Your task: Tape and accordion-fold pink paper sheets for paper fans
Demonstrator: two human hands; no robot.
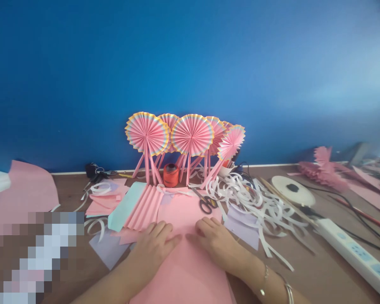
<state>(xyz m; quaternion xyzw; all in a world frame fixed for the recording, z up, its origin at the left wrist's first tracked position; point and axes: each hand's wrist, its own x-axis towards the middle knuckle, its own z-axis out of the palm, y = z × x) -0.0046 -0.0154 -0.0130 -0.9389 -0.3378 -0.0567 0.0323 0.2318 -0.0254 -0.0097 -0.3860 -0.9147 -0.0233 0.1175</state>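
Both my hands rest on a pink paper sheet [186, 270] lying on the wooden table. My left hand [153, 247] lies flat on the sheet with its fingers stretched toward the middle. My right hand [217, 242] presses the sheet opposite it, fingers partly curled, a bracelet on the wrist. Their fingertips nearly meet at the sheet's centre line. Just beyond them lies a pleated pink paper [145, 209] with a pale blue edge. Black-handled scissors [205, 202] lie just past my right hand.
Several finished pink paper fans on sticks [183, 139] lean against the blue wall, with an orange spool [171, 174] in front. White paper strips [253, 198] pile at the right, beside a white tape roll [293, 190] and a power strip [357, 253]. More pink paper [25, 190] lies left.
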